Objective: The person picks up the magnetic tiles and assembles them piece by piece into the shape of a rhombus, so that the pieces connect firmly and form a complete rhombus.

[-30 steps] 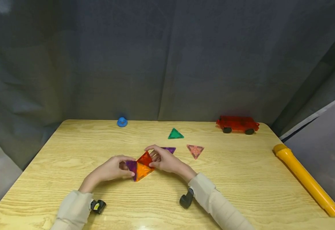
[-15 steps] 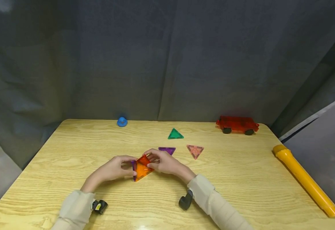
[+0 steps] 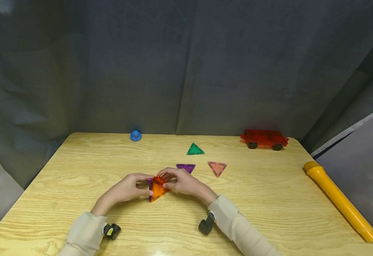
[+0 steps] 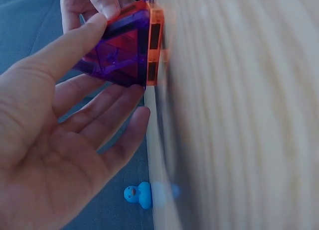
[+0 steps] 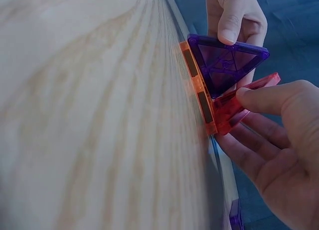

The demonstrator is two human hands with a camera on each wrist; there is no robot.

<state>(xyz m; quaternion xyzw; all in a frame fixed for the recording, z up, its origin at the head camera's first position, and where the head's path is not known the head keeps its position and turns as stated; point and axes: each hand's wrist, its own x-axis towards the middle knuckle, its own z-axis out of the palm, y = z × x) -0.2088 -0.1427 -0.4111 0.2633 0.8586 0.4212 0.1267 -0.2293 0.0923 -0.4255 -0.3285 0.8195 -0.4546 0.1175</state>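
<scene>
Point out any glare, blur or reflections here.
Head view: a small glare spot at the bottom, on the yellow wood-grain tabletop; left wrist view: blurred grain, and a faint reflection of the blue duck-shaped toy; right wrist view: grain blurred, purple translucent plastic triangle crisper.

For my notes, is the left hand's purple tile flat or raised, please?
Raised: the right wrist view shows the purple triangular tile standing up from the orange tile.

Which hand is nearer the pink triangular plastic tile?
Right. In the head view, the right hand is below and left of the pink triangular tile; the left hand is farther left.
</scene>
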